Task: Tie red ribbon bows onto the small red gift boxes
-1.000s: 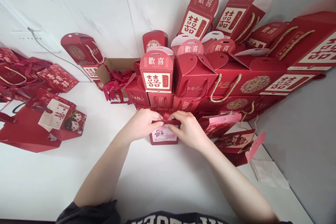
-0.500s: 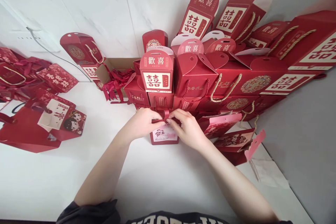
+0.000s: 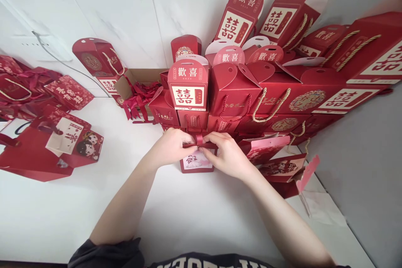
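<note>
A small red gift box (image 3: 197, 162) with a pale picture panel stands upright on the white table, in front of the stacked boxes. At its top, a red ribbon (image 3: 199, 138) rises in a loop between my two hands. My left hand (image 3: 171, 146) closes on the ribbon from the left, thumb and fingers pinched near the box's top edge. From the other side my right hand (image 3: 228, 155) pinches the ribbon too, its thumb against the front of the box top. My fingers partly cover the ribbon and the box's upper edge.
Stacked red gift boxes (image 3: 234, 88) stand close behind my hands. An open cardboard box (image 3: 144, 76) holds red ribbons at the back left. More red boxes (image 3: 34, 155) lie at far left. Flattened or open boxes (image 3: 282, 167) are at right, beside a grey wall (image 3: 370, 155).
My right hand's fingers have shifted slightly around the ribbon, with the thumb now lower and closer to my left thumb. The box stays in place.
</note>
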### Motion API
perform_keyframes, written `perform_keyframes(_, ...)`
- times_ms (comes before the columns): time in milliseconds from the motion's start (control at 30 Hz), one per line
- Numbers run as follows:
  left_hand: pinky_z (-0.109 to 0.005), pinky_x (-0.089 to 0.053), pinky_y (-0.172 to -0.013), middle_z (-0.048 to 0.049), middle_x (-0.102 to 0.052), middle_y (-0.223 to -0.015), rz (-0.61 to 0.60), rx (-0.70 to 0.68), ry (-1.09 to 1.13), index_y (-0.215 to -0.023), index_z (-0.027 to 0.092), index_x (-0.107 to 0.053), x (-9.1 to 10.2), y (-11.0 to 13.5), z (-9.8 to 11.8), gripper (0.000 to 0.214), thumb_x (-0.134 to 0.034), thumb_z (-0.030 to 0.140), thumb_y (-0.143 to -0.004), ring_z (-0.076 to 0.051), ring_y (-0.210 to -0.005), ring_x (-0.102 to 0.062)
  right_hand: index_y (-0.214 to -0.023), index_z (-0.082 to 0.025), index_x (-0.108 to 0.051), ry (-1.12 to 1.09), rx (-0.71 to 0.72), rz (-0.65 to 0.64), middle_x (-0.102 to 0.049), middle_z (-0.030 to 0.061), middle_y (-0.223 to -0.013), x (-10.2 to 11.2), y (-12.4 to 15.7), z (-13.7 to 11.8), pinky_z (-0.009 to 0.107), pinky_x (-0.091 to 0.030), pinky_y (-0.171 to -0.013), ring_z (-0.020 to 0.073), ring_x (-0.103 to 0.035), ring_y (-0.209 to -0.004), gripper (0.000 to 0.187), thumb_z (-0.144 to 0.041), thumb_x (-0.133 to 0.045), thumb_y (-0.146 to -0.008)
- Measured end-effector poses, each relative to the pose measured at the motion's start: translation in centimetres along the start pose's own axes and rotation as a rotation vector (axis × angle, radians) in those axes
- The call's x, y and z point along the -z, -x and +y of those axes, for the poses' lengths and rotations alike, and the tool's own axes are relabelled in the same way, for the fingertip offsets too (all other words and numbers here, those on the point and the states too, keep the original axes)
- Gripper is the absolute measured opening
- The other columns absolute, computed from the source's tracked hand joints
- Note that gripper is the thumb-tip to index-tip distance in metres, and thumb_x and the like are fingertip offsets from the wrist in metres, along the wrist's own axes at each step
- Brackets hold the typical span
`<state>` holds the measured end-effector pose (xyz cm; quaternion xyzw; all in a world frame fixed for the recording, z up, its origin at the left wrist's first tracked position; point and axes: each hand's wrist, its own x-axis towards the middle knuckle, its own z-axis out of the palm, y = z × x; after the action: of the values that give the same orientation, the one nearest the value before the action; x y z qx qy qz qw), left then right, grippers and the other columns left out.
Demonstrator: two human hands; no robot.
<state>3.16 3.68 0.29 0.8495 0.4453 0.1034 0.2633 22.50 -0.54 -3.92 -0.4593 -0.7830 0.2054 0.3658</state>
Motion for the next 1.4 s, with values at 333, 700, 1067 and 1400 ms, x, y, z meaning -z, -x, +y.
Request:
perform_keyframes(333,-0.025,-0.024,-0.053,0.0011,-0.052,-0.058,-0.038,0.012,0.044,-0.06,0.016,-0.053,0.1,-0.09,-0.12,0.022,-0.054,0.028,-0.078,-0.012,-0.058,-0.044,-0.091,-0.02,-0.062,0.081,0.025,-0.012,-0.07,0.0027,-0.09,0.19,0.14,-0.11,0.036,-0.041,-0.088,0.0196,-0.064,-0.085,0.003,-0.02,-0.062,-0.089)
perform_keyframes(700,-0.025,-0.023,-0.052,0.0026,-0.047,-0.057,-0.039,0.005,0.049,-0.059,0.016,-0.049,-0.03,-0.13,-0.33,0.024,-0.054,0.029,-0.079,-0.011,-0.057,-0.042,-0.086,-0.02,-0.061,0.083,0.026,-0.023,-0.068,0.002,-0.088,0.13,0.13,0.01,0.033,-0.041,-0.085,0.017,-0.061,-0.082,0.013,-0.018,-0.052,-0.096)
perform_keyframes(1067,-0.024,-0.024,-0.051,0.0037,-0.041,-0.055,-0.017,0.013,0.049,-0.058,0.016,-0.041,-0.2,-0.36,-0.24,0.028,-0.054,0.03,-0.078,-0.01,-0.057,-0.037,-0.092,-0.019,-0.059,0.311,0.13,0.093,-0.064,0.0059,-0.094,0.51,0.22,-0.51,0.037,-0.038,-0.085,0.0205,-0.056,-0.089,0.01,-0.024,-0.051,-0.096)
perform_keyframes(1400,-0.025,-0.025,-0.053,0.003,-0.044,-0.057,-0.015,0.057,0.074,-0.059,0.016,-0.045,-0.33,-0.35,-0.25,0.022,-0.055,0.027,-0.076,-0.01,-0.059,-0.036,-0.087,-0.016,-0.063,0.564,0.407,0.163,-0.061,0.0026,-0.077,-0.06,0.33,0.39,0.033,-0.034,-0.071,0.0158,-0.05,-0.07,0.016,-0.022,-0.051,-0.097)
